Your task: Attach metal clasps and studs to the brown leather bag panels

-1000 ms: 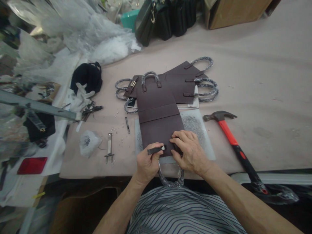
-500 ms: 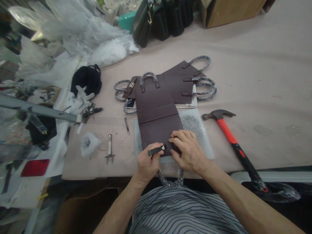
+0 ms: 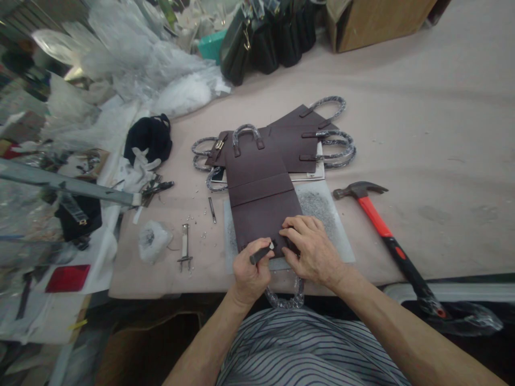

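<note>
My left hand (image 3: 251, 268) is closed in a pinch around a short dark bar (image 3: 260, 254) with a pale end, held low over a dark brown leather bag panel (image 3: 263, 214). I cannot make out what kind of tool or part the bar is. My right hand (image 3: 311, 246) is curled on the panel's near right corner, thumb and fingertips gripping it beside the bar's tip; a dark bit between them is mostly hidden. A plastic-wrapped bag handle (image 3: 285, 300) hangs off the panel's near edge. Another wrapped handle (image 3: 247, 128) arches at its far end.
More brown panels with handles (image 3: 303, 147) lie behind, and a speckled pale board (image 3: 322, 212) lies underneath. To the right rests a claw hammer (image 3: 374, 214). On the left are a punch-like rod (image 3: 212, 210), a metal tool (image 3: 185, 246) and a plastic bag (image 3: 153, 241). Black bags (image 3: 261, 48) stand behind.
The bar in my left hand has tilted, its near end dropping and swinging toward me. My right hand stays in place on the panel. The view has shifted slightly.
</note>
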